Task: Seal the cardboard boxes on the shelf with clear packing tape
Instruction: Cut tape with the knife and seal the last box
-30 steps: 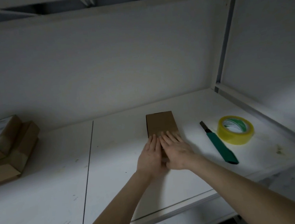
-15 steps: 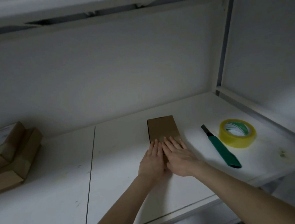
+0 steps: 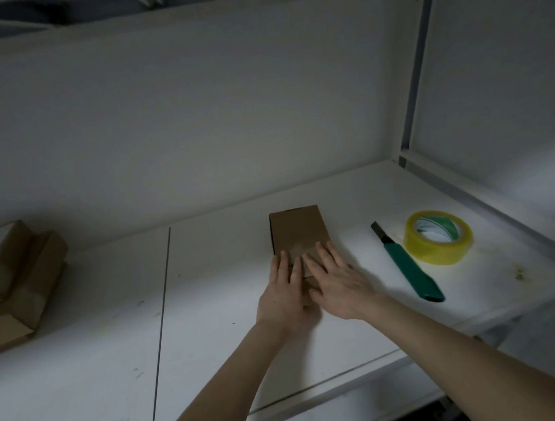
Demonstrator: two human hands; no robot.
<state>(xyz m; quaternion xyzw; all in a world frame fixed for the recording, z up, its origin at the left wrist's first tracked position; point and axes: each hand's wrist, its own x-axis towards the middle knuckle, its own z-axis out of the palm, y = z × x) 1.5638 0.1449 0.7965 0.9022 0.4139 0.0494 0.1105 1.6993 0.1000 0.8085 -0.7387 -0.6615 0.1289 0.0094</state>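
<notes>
A small brown cardboard box (image 3: 297, 230) lies flat on the white shelf (image 3: 211, 315), near its middle. My left hand (image 3: 284, 296) and my right hand (image 3: 338, 285) lie side by side on the box's near half, fingers straight and pressing down on it. The near end of the box is hidden under my palms. A roll of clear yellowish packing tape (image 3: 437, 237) with a green and white core lies flat to the right. Between the box and the roll lies a green utility knife (image 3: 408, 263).
A stack of other cardboard boxes (image 3: 12, 281) sits at the shelf's far left. The white back wall and the right side panel (image 3: 492, 93) close the shelf in. A seam (image 3: 160, 319) splits the shelf boards. The front edge (image 3: 317, 396) runs below my forearms.
Both hands stay flat on the box. They have slid slightly toward me and spread a little apart. The view has shifted slightly.
</notes>
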